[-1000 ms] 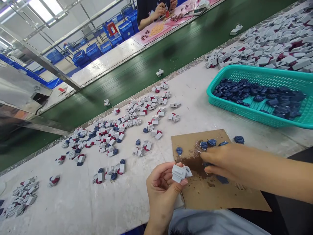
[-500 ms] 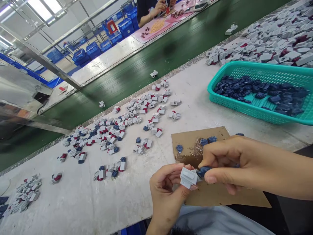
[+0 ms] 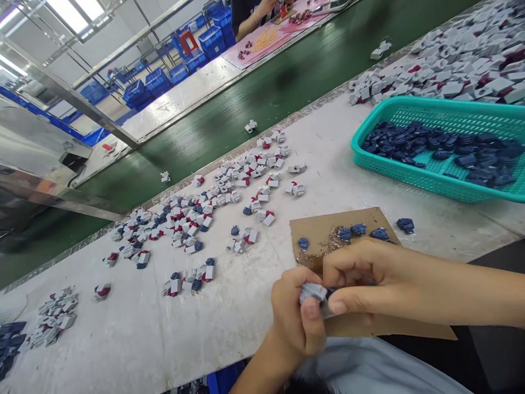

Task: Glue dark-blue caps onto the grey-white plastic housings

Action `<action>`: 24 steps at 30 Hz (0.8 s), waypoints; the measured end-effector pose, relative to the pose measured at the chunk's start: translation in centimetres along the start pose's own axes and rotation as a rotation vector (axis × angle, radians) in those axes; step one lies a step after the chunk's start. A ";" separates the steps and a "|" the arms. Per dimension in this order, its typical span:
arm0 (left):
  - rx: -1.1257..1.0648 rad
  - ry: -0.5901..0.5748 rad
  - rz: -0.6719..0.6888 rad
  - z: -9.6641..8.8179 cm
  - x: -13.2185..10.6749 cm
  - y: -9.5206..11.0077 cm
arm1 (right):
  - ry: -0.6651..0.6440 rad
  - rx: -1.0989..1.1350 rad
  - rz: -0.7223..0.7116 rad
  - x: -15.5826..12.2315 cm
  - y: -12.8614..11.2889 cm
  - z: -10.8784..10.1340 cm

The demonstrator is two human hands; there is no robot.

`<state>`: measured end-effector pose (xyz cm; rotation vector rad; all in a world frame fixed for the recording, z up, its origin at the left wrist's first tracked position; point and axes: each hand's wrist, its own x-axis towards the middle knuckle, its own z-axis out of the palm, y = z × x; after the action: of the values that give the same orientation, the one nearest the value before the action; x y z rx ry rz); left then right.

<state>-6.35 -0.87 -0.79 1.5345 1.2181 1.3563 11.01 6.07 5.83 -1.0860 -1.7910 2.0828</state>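
My left hand [image 3: 297,320] is closed around a small grey plastic part [image 3: 312,293] near the table's front edge. My right hand [image 3: 361,276] pinches a dark blue piece against that grey part, and the blue piece is mostly hidden by my fingers. Both hands meet over the near left corner of a brown cardboard sheet [image 3: 353,328] with a dark stain. Several loose blue pieces [image 3: 353,231] lie on the far side of the cardboard.
A teal basket [image 3: 414,178] of dark blue pieces stands at the right, with a heap of grey parts [image 3: 451,71] behind it. Assembled grey, red and blue parts [image 3: 205,213] lie scattered left of centre. A green conveyor belt [image 3: 229,120] runs behind; another person's hands work beyond it.
My right hand picked a blue piece off the cardboard and brought it to the grey part. Both hands have closed together around the two pieces.
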 end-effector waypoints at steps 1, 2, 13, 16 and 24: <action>0.006 0.032 0.006 0.2 0.0 0.0 | 0.087 0.028 -0.046 0.3 0.0 0.2; 0.016 0.056 0.034 0.4 0.1 0.2 | 0.217 0.083 -0.093 0.6 -0.2 0.4; 0.250 0.153 0.389 1.7 2.2 2.7 | 0.268 0.661 0.202 4.0 -3.5 4.5; 0.246 0.142 0.432 1.7 2.1 2.5 | 0.301 0.684 0.158 4.0 -3.3 5.2; 0.196 0.157 0.394 1.2 1.1 3.4 | 0.390 0.585 0.011 3.2 -4.1 6.9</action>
<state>-4.60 -0.69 2.55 1.9107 1.2136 1.6752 3.16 3.56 8.30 -1.2032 -0.9156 2.0199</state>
